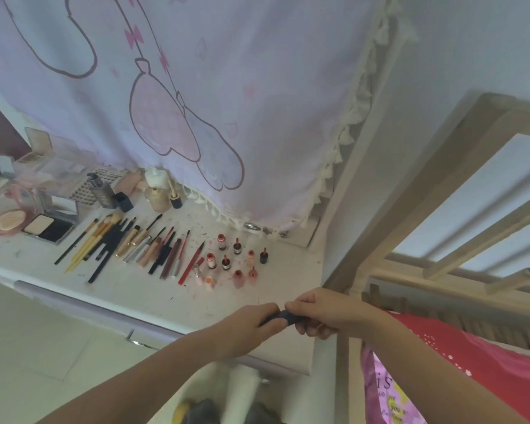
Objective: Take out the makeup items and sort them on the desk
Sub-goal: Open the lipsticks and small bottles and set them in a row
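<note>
- While both hands work at the bench's near edge, a small dark tube (275, 317) sits between them, above the bench (153, 295)
- Left hand (251, 327): fingers curled round one end of the tube
- Right hand (322, 313): fingers pinching the other end
- Handling, judged: light, stiff, smooth; hold by the barrel, cap may pull off
- Sorted already: brushes and pencils (129, 243) in a row; small bottles (237, 258) beside them

We see a soft, even daylight that leaves almost no shadows on the white stained desk top (172, 289), while the whole wide-angle picture is a little blurred, the pale wooden bed frame (435, 191) bends near the right edge, and the bottom edge is out of focus.
</note>
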The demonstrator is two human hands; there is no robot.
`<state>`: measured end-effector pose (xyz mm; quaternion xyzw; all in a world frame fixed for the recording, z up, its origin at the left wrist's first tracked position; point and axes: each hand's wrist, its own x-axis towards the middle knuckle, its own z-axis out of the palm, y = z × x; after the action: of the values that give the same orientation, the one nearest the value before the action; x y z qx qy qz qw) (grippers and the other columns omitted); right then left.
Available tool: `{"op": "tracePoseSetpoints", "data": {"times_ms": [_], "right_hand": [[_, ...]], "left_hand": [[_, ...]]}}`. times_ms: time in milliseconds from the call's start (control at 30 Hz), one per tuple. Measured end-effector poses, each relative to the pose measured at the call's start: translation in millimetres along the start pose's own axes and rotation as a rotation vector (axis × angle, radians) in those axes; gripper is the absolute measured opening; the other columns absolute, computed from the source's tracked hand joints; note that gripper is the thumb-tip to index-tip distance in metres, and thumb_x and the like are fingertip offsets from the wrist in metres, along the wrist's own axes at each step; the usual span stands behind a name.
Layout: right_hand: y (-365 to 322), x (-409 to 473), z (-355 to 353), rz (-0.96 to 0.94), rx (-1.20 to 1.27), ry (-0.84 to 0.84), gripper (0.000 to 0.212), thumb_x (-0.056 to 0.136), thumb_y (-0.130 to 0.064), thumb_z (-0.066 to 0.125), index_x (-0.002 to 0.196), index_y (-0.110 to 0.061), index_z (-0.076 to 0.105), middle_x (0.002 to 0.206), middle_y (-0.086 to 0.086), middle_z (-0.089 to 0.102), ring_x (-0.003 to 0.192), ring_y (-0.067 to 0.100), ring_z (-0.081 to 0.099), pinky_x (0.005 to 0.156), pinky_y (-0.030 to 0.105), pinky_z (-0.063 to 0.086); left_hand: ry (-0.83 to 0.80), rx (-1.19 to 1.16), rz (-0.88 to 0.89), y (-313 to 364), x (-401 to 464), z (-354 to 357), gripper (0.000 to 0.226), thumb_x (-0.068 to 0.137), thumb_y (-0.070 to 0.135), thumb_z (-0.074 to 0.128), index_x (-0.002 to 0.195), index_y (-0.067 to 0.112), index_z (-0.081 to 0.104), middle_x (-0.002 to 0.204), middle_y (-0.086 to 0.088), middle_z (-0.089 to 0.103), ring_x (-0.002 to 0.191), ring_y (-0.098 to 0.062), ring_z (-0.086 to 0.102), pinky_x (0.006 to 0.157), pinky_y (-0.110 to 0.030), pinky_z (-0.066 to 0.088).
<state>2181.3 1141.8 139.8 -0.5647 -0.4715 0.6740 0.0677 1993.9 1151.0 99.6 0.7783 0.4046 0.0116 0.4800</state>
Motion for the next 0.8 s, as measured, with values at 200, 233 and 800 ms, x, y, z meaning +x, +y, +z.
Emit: {"op": "tracePoseSetpoints", "data": {"times_ms": [200, 233, 800], "right_hand": [[18, -30, -11, -0.058, 0.197, 0.252, 0.024, 0.097, -0.025, 0.052, 0.102, -0.005, 0.064, 0.071, 0.001, 0.061, 0.049, 0.003, 0.050, 0.044, 0.015, 0.036], [22, -31, -10, -0.069, 0.248, 0.279, 0.021, 0.096, -0.021, 0.053, 0.107, -0.007, 0.064, 0.078, 0.001, 0.067, 0.057, 0.004, 0.057, 0.047, 0.016, 0.041], [45, 123, 76, -0.219, -0.300, 0.747, 0.014, 0.091, -0.011, 0.053, 0.105, -0.015, 0.053, 0.107, 0.005, 0.056, 0.091, 0.021, 0.057, 0.081, 0.029, 0.047]], "left_hand": [[0.112, -0.194, -0.023, -32, -37, -20, 0.022, 0.098, 0.031, 0.045, 0.083, 0.016, 0.049, 0.063, 0.011, 0.043, 0.056, -0.005, 0.036, 0.059, -0.021, 0.030], [0.136, -0.275, -0.043, -39, -39, -19, 0.021, 0.098, 0.029, 0.044, 0.085, 0.013, 0.048, 0.063, 0.012, 0.041, 0.057, -0.006, 0.035, 0.060, -0.022, 0.029], [0.696, 0.010, -0.230, -86, 9, 19, 0.012, 0.093, 0.027, 0.054, 0.096, 0.016, 0.060, 0.091, 0.005, 0.060, 0.083, -0.012, 0.056, 0.072, -0.019, 0.041]]}}
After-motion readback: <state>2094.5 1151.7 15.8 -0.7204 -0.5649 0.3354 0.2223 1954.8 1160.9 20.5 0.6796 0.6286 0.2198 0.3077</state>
